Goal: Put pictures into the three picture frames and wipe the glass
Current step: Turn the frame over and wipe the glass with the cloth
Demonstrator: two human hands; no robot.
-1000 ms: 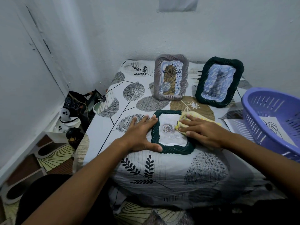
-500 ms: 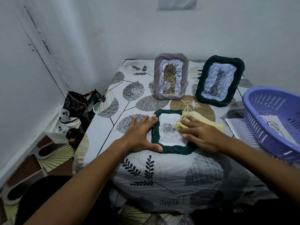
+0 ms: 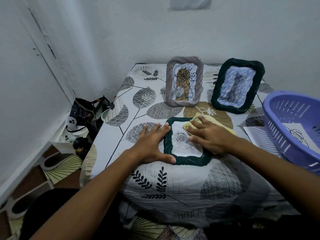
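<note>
The dark green frame (image 3: 187,160) lies flat on the leaf-print cloth (image 3: 155,181), unmoved since the earlier frames. Left hand (image 3: 152,146) lies flat, fingers spread, braced against the frame's left edge, as before. Right hand (image 3: 210,137), fingers straight, presses the yellow cloth (image 3: 195,120) on the glass, now nearer the top-right corner

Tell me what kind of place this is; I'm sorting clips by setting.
Probably a room in a home, worked in a corner. A table under a leaf-print cloth stands against plain painted walls, with a purple plastic basket on it and household clutter on the patterned floor.
</note>
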